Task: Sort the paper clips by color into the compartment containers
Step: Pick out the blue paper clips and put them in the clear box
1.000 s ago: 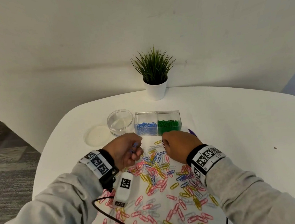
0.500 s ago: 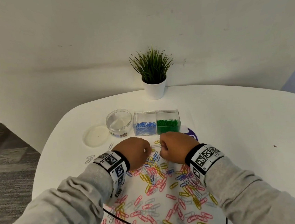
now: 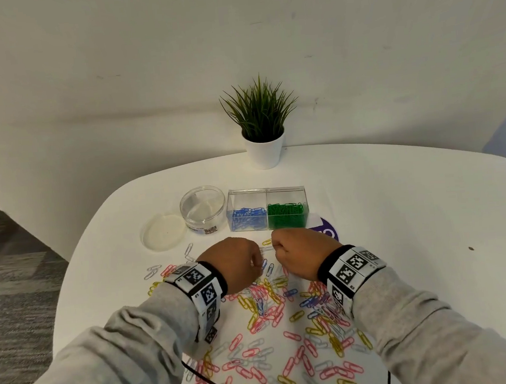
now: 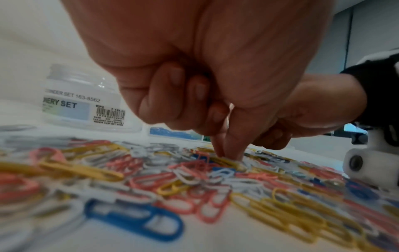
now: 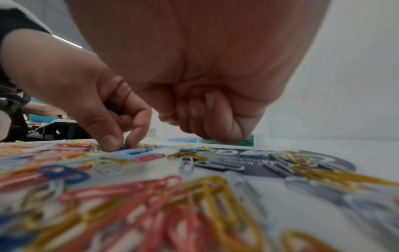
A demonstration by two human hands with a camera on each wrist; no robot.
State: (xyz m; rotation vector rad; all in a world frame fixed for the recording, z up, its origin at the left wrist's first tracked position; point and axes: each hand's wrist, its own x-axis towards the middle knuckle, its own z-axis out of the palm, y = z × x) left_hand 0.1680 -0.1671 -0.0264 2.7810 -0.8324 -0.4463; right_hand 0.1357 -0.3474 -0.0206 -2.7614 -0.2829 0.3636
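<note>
Loose paper clips (image 3: 265, 310) in pink, yellow, white and blue cover the near half of the white table (image 3: 400, 209). A clear two-compartment box (image 3: 265, 192) behind them holds blue clips on the left and green clips on the right. My left hand (image 3: 253, 265) reaches down into the far edge of the pile. Its thumb and index finger (image 5: 134, 136) pinch at a blue clip (image 5: 131, 150), and something dark blue shows inside its curled fingers. My right hand (image 3: 276, 245) hovers just right of it as a fist (image 5: 194, 122); nothing shows in it.
A clear round jar (image 3: 203, 210) stands left of the box, its lid (image 3: 163, 231) lying flat beside it. A potted plant (image 3: 262, 123) is at the table's far edge. A purple sticker (image 3: 325, 228) lies under my right hand. A few white clips (image 3: 153, 271) lie apart at left.
My left hand has turned palm-down and dropped its fingertips onto the pile, close to my right hand. My right hand has stayed nearly still as a fist.
</note>
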